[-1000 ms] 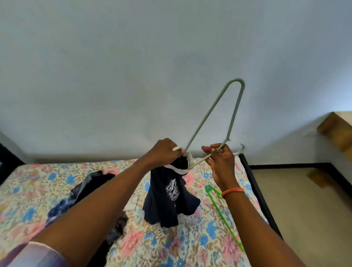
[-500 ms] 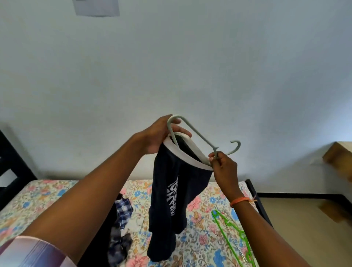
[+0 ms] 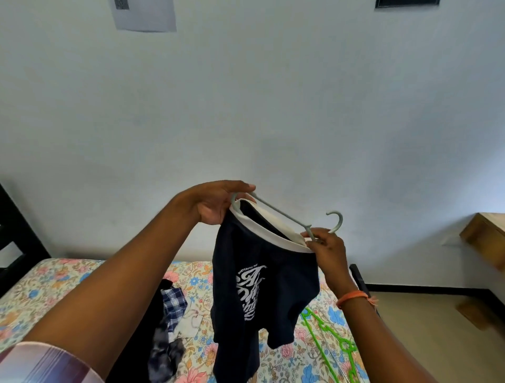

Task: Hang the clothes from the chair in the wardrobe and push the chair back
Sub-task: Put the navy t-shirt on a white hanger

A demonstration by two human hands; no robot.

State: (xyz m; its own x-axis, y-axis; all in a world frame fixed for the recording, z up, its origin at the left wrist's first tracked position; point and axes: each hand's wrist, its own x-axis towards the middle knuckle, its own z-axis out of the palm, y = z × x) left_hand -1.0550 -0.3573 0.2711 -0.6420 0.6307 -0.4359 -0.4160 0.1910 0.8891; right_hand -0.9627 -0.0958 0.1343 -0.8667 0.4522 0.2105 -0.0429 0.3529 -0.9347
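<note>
The dark navy T-shirt point(image 3: 262, 287) carries a white print on its chest; the small top line reads roughly "MASTERING THE", and the larger swirling letters below cannot be made out. A sheet of paper point(image 3: 146, 15) on the wall point(image 3: 273, 109) has a small square code at its top, too small to read.

Compared with half a second ago, the shirt and hanger sit a little lower in the view, more of the wall above shows, including the paper and a dark frame point(image 3: 407, 3) at the top edge, and the left hand's grasp on the hanger end looks looser, with its fingers flatter.

The grey hanger point(image 3: 284, 216) is threaded through the shirt's white collar point(image 3: 273, 229) and held in the air above the bed point(image 3: 54, 287), tilted down toward the right, its hook point(image 3: 336, 221) pointing up. The left hand point(image 3: 216, 203) reaches in from the lower left, palm toward the camera, fingers stretched fairly straight over the hanger's left end and the collar edge, thumb beneath. The right hand point(image 3: 326, 247) pinches the hanger's neck just under the hook between curled fingers and thumb; an orange band point(image 3: 354, 296) circles that wrist.

The shirt hangs free over the floral bedsheet. A pile of clothes point(image 3: 170, 322), one checked, lies on the bed to its left, and a green hanger point(image 3: 332, 339) lies near the bed's right edge.
</note>
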